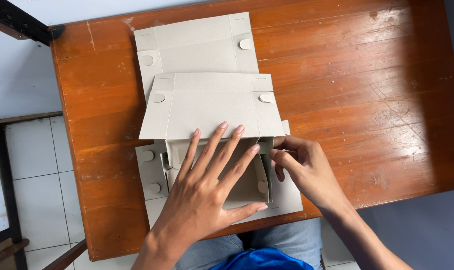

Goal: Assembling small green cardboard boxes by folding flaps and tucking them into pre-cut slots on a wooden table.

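Now: left hand (207, 192) flat, fingers spread, pressing into box (247, 185); right hand (304, 167) pinching box's right wall; spare blank (197, 42) beyond box on table (362, 75).

Two bare forearms, no sleeves, no rings or watch. Left grip (207, 200) and right grip (307, 172) with short, unpainted nails. Blue jeans (287, 240); bright blue cloth (259, 260) at the waist.
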